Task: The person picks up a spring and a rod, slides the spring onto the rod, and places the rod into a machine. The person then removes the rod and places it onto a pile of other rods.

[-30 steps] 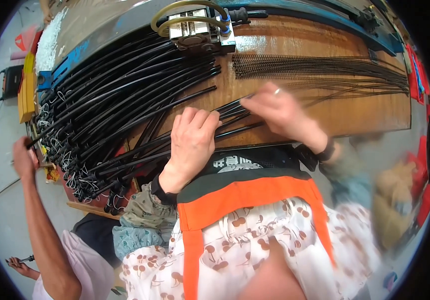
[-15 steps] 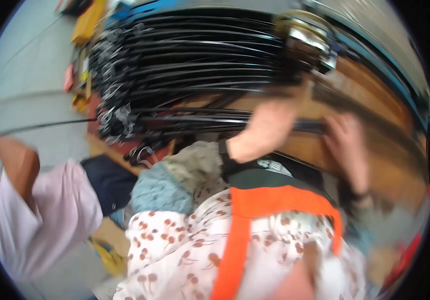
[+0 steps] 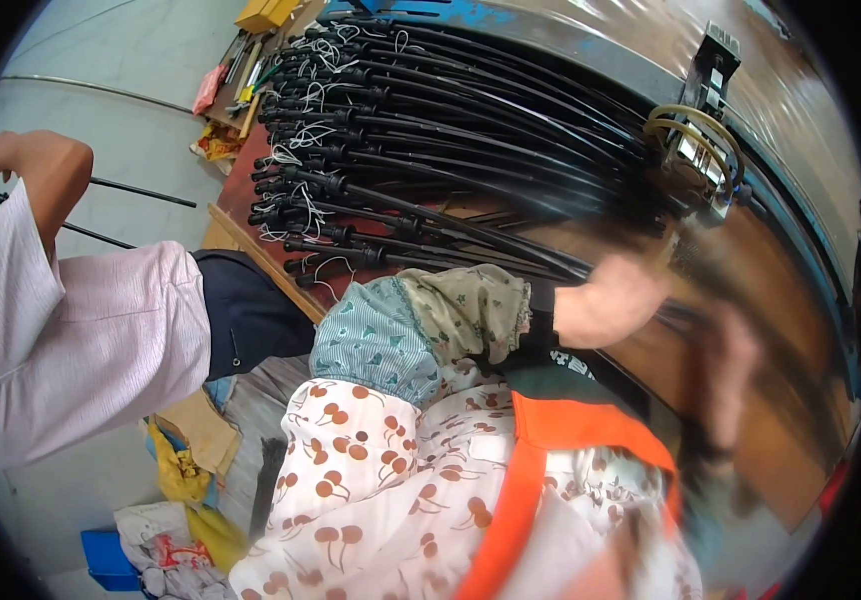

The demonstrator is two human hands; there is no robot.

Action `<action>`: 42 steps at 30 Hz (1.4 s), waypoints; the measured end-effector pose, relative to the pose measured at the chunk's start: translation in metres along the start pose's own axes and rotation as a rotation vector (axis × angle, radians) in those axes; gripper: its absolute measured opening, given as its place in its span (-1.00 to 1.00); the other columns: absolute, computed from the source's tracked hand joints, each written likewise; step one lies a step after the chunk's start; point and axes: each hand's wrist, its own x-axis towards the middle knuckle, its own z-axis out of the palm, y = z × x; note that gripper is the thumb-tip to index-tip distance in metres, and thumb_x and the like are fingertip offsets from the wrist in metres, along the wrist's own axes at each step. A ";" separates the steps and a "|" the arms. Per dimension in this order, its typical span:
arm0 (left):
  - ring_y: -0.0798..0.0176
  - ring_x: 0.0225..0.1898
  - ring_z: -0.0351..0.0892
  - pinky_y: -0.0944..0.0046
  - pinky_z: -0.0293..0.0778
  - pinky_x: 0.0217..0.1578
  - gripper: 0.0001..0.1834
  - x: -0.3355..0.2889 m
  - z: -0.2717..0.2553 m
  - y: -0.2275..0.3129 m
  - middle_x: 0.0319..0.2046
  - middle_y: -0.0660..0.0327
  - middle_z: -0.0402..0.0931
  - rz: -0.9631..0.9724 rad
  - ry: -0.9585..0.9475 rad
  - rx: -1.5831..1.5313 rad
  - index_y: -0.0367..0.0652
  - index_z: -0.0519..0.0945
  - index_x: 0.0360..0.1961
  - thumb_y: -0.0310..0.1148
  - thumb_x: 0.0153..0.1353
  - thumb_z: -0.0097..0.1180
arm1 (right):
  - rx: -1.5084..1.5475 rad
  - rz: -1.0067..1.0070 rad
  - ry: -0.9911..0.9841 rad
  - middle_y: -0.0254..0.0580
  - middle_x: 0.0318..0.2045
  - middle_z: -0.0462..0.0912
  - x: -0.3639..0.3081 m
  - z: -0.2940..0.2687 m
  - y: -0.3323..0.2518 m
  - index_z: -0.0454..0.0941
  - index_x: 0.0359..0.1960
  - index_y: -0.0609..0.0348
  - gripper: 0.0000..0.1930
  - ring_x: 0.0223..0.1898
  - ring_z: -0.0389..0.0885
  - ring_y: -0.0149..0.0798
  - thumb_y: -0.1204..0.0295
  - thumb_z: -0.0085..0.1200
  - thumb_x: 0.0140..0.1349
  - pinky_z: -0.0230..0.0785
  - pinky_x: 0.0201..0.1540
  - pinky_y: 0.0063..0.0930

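Long thin black rods (image 3: pixel 471 150) lie side by side in a thick layer, with black knobbed ends and loops of white string at their left. My left hand (image 3: pixel 611 300) is closed over the near rods, its fingers mostly hidden. A dark rod end (image 3: pixel 679 314) shows between my hands. Smeared by motion, my right hand (image 3: pixel 729 365) is over the brown board (image 3: pixel 781 440) to the right; its fingers cannot be made out.
A metal fixture with yellowish hoses (image 3: pixel 696 150) stands at the rods' right ends. At the left, a person in a pale shirt (image 3: pixel 131 330) holds thin dark rods. Tools and a yellow box (image 3: pixel 265 14) sit at the far left; bags (image 3: pixel 176 465) lie below.
The view has shifted, so the rods appear slanted and farther right. Both my hands appear farther right and lower. The other person's arm is bent and raised more.
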 end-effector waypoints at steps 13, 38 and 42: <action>0.17 -0.47 0.68 0.22 0.50 -0.45 -0.82 0.000 -0.013 0.016 -0.51 0.17 0.63 0.038 -0.016 -0.022 -0.19 0.49 -0.22 -0.35 0.19 0.08 | 0.066 0.045 0.028 0.01 -0.35 0.66 0.002 -0.007 -0.017 0.61 -0.12 0.20 -0.69 -0.31 0.67 0.02 0.66 0.22 0.05 0.50 -0.24 -0.30; 0.18 -0.50 0.69 0.28 0.58 -0.56 -0.90 0.233 -0.098 0.021 -0.51 0.17 0.55 0.415 -0.243 0.442 -0.07 0.43 -0.19 -0.48 0.29 0.02 | -0.091 0.113 0.307 -0.15 -0.35 0.74 0.013 -0.150 0.090 0.51 0.21 -0.10 -0.41 -0.32 0.74 -0.13 0.35 0.34 0.06 0.59 -0.32 -0.31; 0.30 -0.53 0.67 0.34 0.55 -0.57 -0.90 0.255 -0.084 0.021 -0.54 0.27 0.52 0.551 -0.154 0.584 0.01 0.43 -0.20 -0.46 0.29 0.01 | -0.265 0.297 0.289 -0.17 -0.25 0.76 -0.024 -0.152 0.151 0.50 0.24 -0.15 -0.35 -0.21 0.75 -0.13 0.42 0.35 0.01 0.61 -0.22 -0.36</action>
